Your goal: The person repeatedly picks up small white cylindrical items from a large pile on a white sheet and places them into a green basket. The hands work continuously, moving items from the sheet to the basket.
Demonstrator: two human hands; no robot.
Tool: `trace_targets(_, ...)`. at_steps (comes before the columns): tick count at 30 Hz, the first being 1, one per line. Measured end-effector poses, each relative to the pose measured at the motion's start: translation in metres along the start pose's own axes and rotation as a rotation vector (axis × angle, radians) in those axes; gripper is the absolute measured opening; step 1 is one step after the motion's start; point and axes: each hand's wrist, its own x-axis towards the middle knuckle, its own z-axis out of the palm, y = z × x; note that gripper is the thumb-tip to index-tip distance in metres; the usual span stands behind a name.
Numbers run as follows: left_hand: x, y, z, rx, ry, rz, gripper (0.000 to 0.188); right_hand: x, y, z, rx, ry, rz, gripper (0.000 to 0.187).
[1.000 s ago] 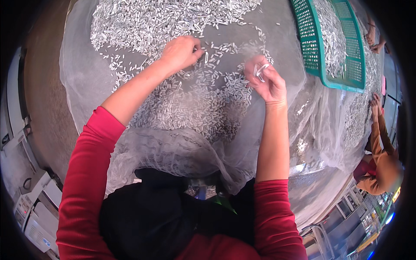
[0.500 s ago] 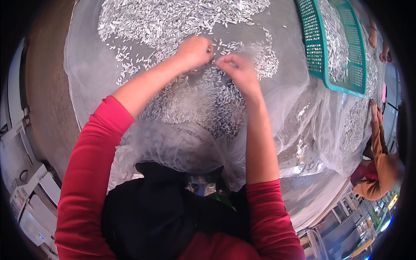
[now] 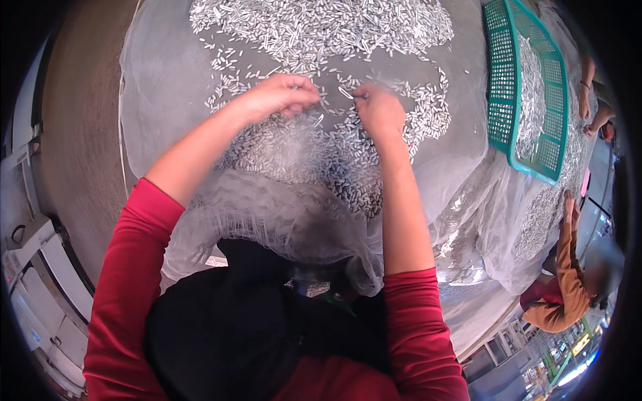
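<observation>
Small silvery fish (image 3: pixel 314 40), loose heap on white netting (image 3: pixel 167 87) spread over the desk, densest toward its far edge. Left hand (image 3: pixel 277 97) and right hand (image 3: pixel 378 110): each grip pinched on fish at the heap's near fringe, fingertips almost meeting. Best worked by light pinches, few fish at once. Green basket (image 3: pixel 501 100): far right corner. Half a second earlier: hands likewise together; a second ago, well apart.

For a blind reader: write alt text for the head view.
A person in red sleeves sorts small silvery fish spread on white netting, left hand and right hand picking close together. A green basket of fish lies to the right, near a co-worker.
</observation>
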Motion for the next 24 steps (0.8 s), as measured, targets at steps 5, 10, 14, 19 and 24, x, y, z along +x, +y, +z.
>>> trace_targets(5, 0.008, -0.021, 0.040, 1.141, 0.391, 0.277, 0.017, 0.002, -0.010, -0.001, -0.051, -0.006, -0.035, 0.014)
trace_targets(10, 0.009, -0.027, 0.059, 1.370, 0.406, 0.283, 0.018, 0.009, -0.023, 0.012, -0.287, -0.004, -0.029, 0.011)
trace_targets(14, 0.015, -0.030, 0.065, 1.391, 0.361, 0.239, 0.014, 0.012, -0.022, 0.014, -0.258, -0.038, -0.021, 0.014)
trace_targets(19, 0.017, -0.021, 0.058, 1.263, 0.357, 0.164, 0.013, 0.007, 0.003, -0.007, 0.517, -0.163, 0.060, 0.017)
trace_targets(24, -0.008, 0.013, 0.045, 0.917, 0.355, 0.150, 0.013, -0.012, 0.029, -0.003, 1.635, -0.522, 0.308, 0.015)
